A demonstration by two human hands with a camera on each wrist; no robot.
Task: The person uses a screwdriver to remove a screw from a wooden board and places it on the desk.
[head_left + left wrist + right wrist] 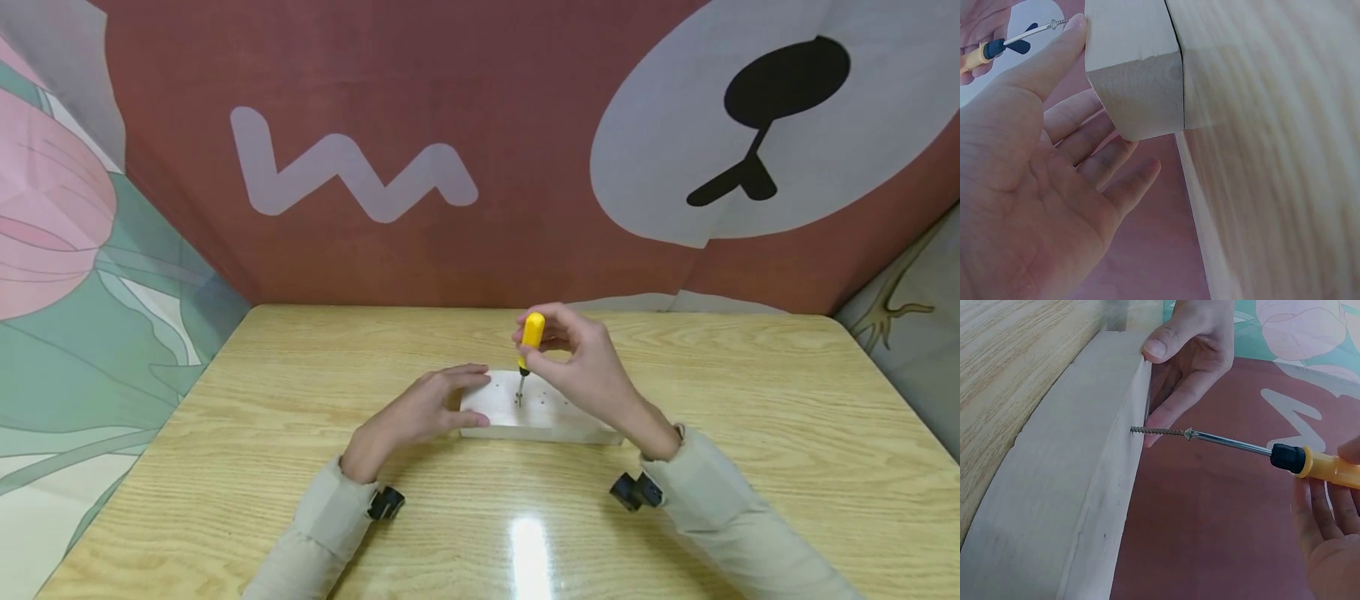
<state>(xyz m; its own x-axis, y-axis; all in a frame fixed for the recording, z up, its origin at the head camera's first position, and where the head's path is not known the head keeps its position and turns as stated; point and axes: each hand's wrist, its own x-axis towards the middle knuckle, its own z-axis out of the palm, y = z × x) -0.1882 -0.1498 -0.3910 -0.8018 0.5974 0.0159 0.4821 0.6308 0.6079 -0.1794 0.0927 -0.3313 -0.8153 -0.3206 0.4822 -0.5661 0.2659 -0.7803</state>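
Observation:
A pale wooden block (540, 421) lies lengthwise on the table, with several small holes along its top. My left hand (427, 408) grips the block's left end, thumb at the near edge and fingers toward the far edge. My right hand (588, 367) holds a screwdriver (532, 332) by its yellow handle, upright with a slight tilt. In the right wrist view, the shaft's tip meets the head of a screw (1163, 432). That screw stands out of the block's top face with much of its thread showing.
The wood-grain table (300, 358) reaches back to a red printed cloth (525, 250) that hangs behind it. Patterned cloth (75, 350) also covers the left side. Light-coloured sleeves with small black wrist cameras (636, 492) are on both arms.

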